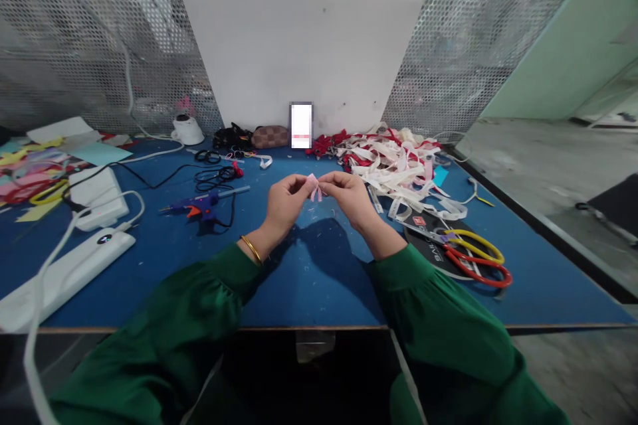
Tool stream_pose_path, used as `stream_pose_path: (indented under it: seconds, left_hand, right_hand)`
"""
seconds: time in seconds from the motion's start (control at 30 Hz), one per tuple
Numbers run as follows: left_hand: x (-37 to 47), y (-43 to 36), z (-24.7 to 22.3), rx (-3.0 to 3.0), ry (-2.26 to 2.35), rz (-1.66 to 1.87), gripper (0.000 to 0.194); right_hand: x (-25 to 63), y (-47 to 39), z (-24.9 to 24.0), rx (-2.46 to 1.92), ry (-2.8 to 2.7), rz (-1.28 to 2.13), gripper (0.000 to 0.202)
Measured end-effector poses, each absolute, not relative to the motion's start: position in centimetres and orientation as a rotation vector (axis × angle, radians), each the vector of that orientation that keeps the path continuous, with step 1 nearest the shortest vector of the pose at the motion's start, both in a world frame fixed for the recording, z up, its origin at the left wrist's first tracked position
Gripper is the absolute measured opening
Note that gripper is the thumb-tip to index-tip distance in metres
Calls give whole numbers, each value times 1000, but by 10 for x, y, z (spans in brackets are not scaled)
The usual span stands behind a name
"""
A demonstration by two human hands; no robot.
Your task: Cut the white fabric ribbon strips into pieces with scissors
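Note:
Between both hands, above the middle of the blue table, is a small pink ribbon piece (313,184) with short loose ends hanging down. My left hand (288,201) pinches it from the left with thumb and forefinger. From the right, my right hand (347,197) pinches the same ribbon, its thumb and fingertips pressed together near the loose ends. Fingers cover part of the ribbon, so its full shape cannot be made out. A blue glue gun (202,204) lies to the left of my left hand, its tip pointing left.
Scissors (468,252) with yellow and red handles lie at right on a black mat. Behind them is a heap of white and red ribbons (393,159). A phone (302,125) leans on a white board (304,53). White power strip (70,272) and cables occupy the left.

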State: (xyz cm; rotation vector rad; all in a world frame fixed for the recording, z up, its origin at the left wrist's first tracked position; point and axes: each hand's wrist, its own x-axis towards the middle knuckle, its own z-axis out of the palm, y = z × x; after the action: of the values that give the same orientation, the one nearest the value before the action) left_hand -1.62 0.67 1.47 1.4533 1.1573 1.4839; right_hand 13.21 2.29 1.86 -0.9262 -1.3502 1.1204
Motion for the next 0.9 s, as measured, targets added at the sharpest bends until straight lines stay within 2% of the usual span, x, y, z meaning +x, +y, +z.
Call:
stream_pose_path:
  seconds: [0.2, 0.63, 0.7, 0.8, 0.9]
  left_hand:
    - [-16, 7, 12, 1431, 1264, 1482, 23]
    - [-14, 6, 12, 1386, 1138, 1439, 27]
    - [-15, 7, 12, 1370, 1142, 1483, 28]
    - [-16, 10, 12, 1303, 1129, 1560, 28]
    - [-17, 11, 13, 1242, 1126, 1619, 26]
  right_hand:
    - [133, 24, 14, -967, -1418, 1018, 19]
    - [131, 24, 10, -975, -1436, 968, 12]
    - [132, 24, 13, -952, -1381, 1022, 12]
    - [132, 22, 19, -913, -1231, 1160, 23]
    - [132, 20, 22, -908, -1194, 1220, 23]
